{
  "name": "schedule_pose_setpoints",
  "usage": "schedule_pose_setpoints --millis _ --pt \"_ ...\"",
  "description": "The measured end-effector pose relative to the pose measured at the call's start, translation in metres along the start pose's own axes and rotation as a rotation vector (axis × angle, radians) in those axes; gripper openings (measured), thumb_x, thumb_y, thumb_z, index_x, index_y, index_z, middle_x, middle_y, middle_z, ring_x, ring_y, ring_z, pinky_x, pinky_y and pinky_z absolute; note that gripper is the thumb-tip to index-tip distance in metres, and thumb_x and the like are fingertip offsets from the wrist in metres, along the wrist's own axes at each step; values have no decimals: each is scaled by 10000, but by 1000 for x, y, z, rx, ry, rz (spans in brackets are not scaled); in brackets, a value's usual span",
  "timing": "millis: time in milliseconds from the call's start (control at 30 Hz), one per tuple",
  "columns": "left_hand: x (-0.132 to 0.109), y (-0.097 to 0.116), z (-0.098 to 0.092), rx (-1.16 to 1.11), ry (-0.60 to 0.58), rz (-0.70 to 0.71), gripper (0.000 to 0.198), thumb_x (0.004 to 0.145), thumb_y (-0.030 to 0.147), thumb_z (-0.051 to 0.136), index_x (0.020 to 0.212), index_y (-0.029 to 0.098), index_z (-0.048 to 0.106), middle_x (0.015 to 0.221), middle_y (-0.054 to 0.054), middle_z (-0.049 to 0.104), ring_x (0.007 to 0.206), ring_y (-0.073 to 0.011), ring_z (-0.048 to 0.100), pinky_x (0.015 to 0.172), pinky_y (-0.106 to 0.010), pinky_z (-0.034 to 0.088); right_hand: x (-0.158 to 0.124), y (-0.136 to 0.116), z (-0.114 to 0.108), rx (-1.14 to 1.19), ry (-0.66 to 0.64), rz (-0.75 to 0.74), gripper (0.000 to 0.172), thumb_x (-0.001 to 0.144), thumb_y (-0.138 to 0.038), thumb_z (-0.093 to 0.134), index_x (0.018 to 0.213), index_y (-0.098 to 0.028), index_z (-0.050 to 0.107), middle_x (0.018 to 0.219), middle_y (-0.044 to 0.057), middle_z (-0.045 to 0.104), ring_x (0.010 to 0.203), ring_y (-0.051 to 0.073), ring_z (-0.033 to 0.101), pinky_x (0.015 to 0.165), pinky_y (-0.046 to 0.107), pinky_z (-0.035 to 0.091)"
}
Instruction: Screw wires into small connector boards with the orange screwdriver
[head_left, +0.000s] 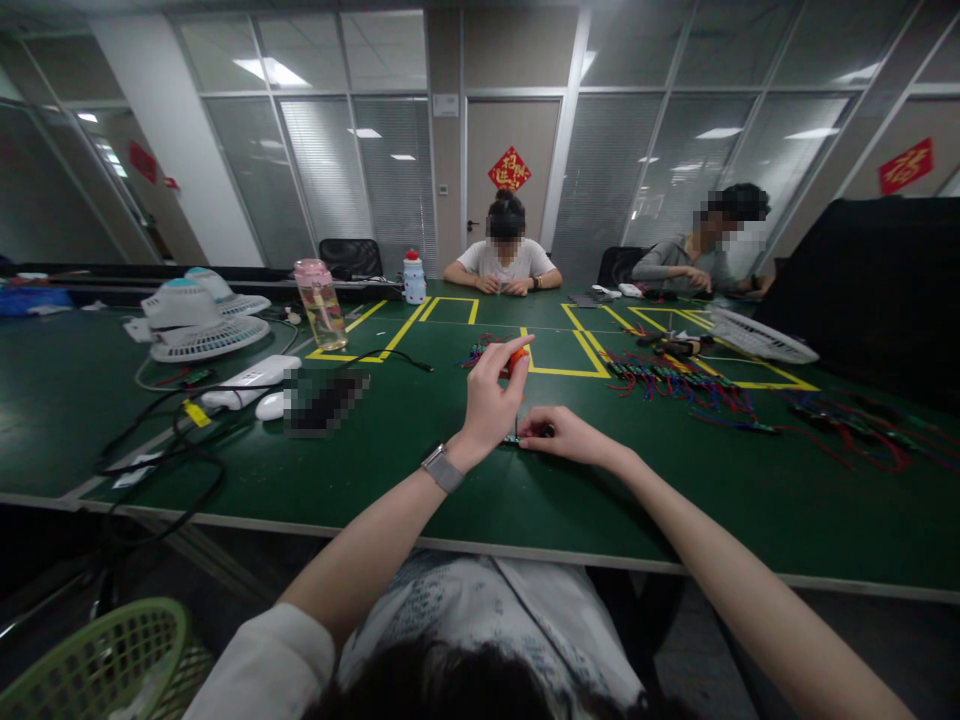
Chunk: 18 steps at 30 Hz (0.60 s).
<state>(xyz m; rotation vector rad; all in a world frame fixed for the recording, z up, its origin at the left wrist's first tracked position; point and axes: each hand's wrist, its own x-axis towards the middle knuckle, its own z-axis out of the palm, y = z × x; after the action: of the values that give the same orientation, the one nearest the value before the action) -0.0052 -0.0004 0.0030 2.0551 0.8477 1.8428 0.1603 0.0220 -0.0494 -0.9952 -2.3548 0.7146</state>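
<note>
My left hand [495, 395], with a watch on the wrist, pinches the orange handle of a screwdriver [517, 360]. The tool stands upright, its thin shaft pointing down at a small circuit board [511, 439] lying on the green table [360, 475]. Low on the right of the board, my right hand [559, 436] is closed, its thumb and fingertips holding the board's edge. Part of the board is hidden behind my fingers. Just beyond my left hand lies a small bunch of red and blue wires [480, 348].
Wired boards [675, 380] lie to the right, near a white fan [761, 335]. On the left are a power strip [251, 382], black cables, a bottle [321, 305] and more fans [187, 320]. Two people sit across the table. A green basket [169, 650] stands below left.
</note>
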Motion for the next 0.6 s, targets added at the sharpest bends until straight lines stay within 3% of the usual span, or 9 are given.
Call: schedule_pose_setpoints --millis 233,600 --pt "1 0 0 55 7 29 254 923 194 491 1144 213 617 1001 -49 626 843 -132 601 707 -223 508 -1 -3 2 1 35 -10 229 819 -349 617 877 -144 702 744 42 669 653 149 579 627 259 451" --pt "1 0 0 98 27 51 254 917 177 497 1139 212 616 987 -43 628 832 -124 588 720 -227 493 -3 -12 1 -45 141 -72 109 747 -249 691 800 -154 693 728 37 678 662 154 612 660 265 488"
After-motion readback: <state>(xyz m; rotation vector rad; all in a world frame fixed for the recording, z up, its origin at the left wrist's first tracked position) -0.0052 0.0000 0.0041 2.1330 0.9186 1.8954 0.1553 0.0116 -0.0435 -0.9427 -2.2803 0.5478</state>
